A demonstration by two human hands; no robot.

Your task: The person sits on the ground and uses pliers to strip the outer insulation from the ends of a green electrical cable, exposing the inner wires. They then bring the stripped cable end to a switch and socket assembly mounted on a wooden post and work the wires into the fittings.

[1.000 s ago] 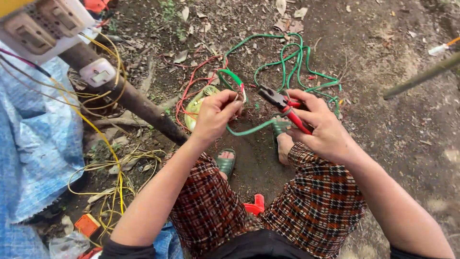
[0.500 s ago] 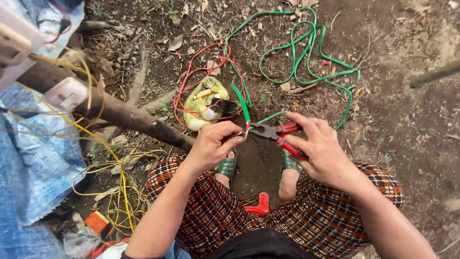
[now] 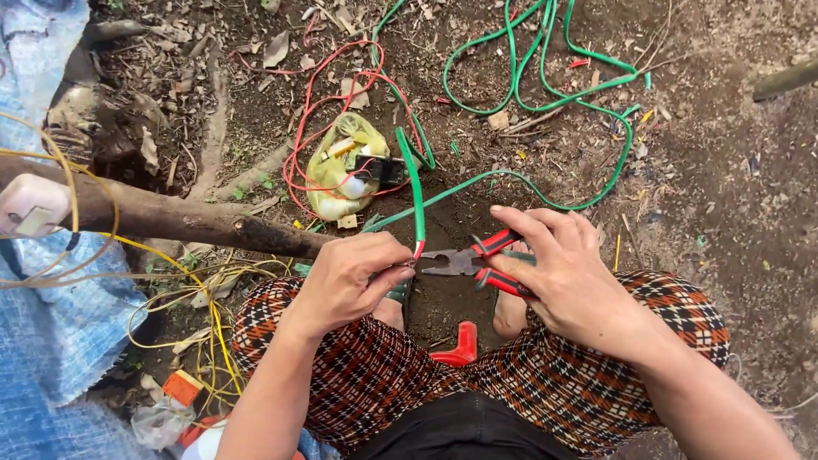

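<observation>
The green wire is judged light, thin and springy: soft insulation over a bendable core, likely to curl back if let go, and a bit slick at the sheath. Best taken close to the cut end, where it's pinched now; a grip further up would let the tip whip about. The end lies at frame centre, just under 12 o'clock from the knees, w/ the rest of the run looping away toward 1 o'clock over the dirt.

Left hand: arm brought in from 7 o'clock, wrist bent inward, thumb and forefinger pressed together on the wire end, other fingers curled under. Exact contact at the tip can't be made out; a reddish end shows just above the fingertips.

Right hand: arm brought in from 5 o'clock, fingers wrapped around the red-handled pliers, index finger laid along the upper handle. Plier nose is pointed toward 9 o'clock, just beside the wire end; jaws look nearly shut, though whether anything's gripped can't be told.

Approx. 10 o'clock of the hands a branch lies across, and a yellow bag w/ red wire sits at 11.
</observation>
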